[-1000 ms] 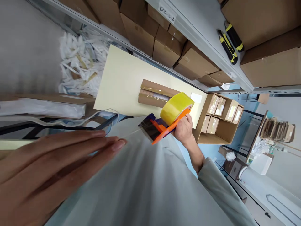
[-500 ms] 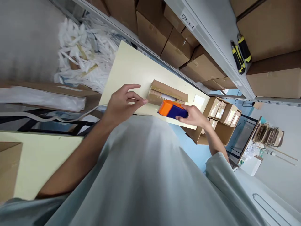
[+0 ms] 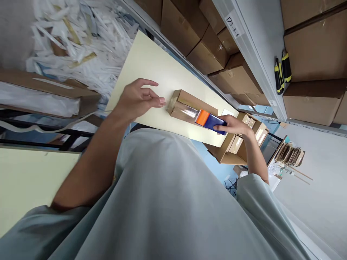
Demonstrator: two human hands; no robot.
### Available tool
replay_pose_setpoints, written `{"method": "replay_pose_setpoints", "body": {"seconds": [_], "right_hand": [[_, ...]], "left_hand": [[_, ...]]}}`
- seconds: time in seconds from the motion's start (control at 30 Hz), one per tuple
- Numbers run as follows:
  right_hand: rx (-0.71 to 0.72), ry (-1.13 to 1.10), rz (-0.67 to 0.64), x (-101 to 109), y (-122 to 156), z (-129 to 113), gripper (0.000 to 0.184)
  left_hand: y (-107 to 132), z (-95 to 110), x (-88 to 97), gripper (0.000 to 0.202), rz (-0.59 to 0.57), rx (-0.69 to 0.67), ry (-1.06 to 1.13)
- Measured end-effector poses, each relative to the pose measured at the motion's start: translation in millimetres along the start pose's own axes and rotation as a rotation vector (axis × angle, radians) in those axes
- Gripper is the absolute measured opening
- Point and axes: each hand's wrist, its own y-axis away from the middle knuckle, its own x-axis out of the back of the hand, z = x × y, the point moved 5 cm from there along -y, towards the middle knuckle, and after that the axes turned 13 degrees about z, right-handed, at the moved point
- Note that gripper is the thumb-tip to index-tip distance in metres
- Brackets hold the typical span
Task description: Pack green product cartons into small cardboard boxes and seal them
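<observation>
My right hand [image 3: 233, 125] grips a blue and orange tape dispenser [image 3: 213, 123] by its blue end. The orange end rests on a long, narrow cardboard box [image 3: 181, 107], and a shiny strip of clear tape runs along the box from it. This box lies on the cream tabletop [image 3: 154, 68]. My left hand [image 3: 138, 98] hovers just left of the box's near end, its fingers apart and holding nothing. No contact shows between that hand and the box.
A metal shelf [image 3: 252, 47] with several cardboard boxes runs along the far side. Yellow and black utility knives [image 3: 282, 73] lie on it. An open carton [image 3: 226, 153] of smaller boxes stands right of the table. White strips [image 3: 81, 47] are heaped at upper left.
My right hand has moved the tape dispenser rightward and down onto the box, and a clear strip now shows along it. My left hand has shifted slightly left. The view has turned a little.
</observation>
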Motion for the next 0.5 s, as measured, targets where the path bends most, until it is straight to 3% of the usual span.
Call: {"method": "replay_pose_setpoints", "body": {"seconds": [0.1,0.27,0.5], "right_hand": [[-0.045,-0.028,0.021,5.5,-9.7,13.2,0.044],[-0.117,-0.093,-0.012,0.3,-36.7,28.7,0.037],[-0.187,0.031,0.025,-6.4,-57.9,29.4,0.023]], "left_hand": [[-14.0,-4.9,6.6,0.053,-0.006,0.032,-0.001],[-36.2,-20.3,0.5,0.056,0.023,0.025,-0.001],[-57.3,-59.8,2.0,0.060,0.029,0.066,-0.041]]}}
